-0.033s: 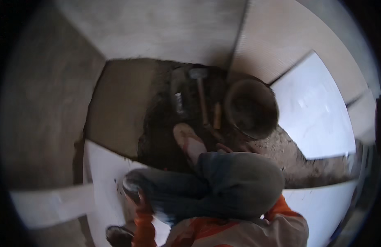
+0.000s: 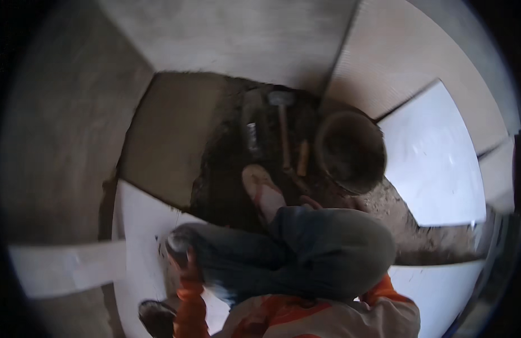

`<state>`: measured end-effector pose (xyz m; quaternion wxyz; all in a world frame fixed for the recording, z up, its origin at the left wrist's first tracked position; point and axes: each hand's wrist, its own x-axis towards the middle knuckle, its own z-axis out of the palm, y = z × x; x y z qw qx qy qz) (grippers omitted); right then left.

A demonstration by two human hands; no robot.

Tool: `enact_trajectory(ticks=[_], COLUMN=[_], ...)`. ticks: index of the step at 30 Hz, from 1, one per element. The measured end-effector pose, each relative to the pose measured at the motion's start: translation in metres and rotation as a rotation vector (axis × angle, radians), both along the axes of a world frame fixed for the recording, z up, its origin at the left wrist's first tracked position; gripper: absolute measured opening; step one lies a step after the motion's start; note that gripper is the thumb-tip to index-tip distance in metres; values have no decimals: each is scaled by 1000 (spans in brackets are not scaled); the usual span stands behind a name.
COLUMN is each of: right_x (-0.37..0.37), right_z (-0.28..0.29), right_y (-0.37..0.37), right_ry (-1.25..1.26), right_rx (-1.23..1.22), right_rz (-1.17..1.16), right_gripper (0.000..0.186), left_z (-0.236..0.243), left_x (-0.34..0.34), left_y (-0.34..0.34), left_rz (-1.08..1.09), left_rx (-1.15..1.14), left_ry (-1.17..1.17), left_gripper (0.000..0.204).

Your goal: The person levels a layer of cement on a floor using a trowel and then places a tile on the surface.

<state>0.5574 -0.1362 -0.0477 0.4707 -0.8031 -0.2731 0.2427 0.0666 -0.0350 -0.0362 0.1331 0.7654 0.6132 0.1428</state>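
My left hand (image 2: 183,263) is at the worn grey knee of my bent left leg, above a white tile (image 2: 137,225); its fingers look apart and I see nothing held in them. Past my right knee, a few fingers of my right hand (image 2: 311,201) show, the rest hidden behind the leg. Close to them lies a short brown stick-like piece (image 2: 297,181), its kind blurred. Farther off are a mallet (image 2: 281,99) with a grey head and long wooden handle, a short yellowish handle (image 2: 303,159), and a dark bucket (image 2: 350,151).
A clear bottle (image 2: 252,135) lies left of the mallet. Smooth grey-brown mortar (image 2: 164,135) spreads at the left. Large pale tiles (image 2: 243,39) border the far side; a bright white tile (image 2: 435,158) lies right of the bucket, beside rough soil (image 2: 407,225). My sandalled foot (image 2: 259,183) stands mid-view.
The view has shifted slightly, so the mallet, bucket and bottle appear a little farther right. My left hand stays at the knee; my right hand's fingers remain past the leg.
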Motion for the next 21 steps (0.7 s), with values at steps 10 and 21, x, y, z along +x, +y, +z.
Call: enact_trajectory(ticks=[10, 21], right_x=[196, 256], right_z=[-69, -36], right_y=[-74, -111], right_ry=[-386, -437], right_rx=[-609, -669], right_rz=[-647, -627], right_gripper=[57, 45], left_z=[79, -33], left_x=[47, -12], left_y=[41, -26], left_rz=[196, 417], left_rx=[-163, -182], left_ry=[-660, -868], left_gripper=[52, 56])
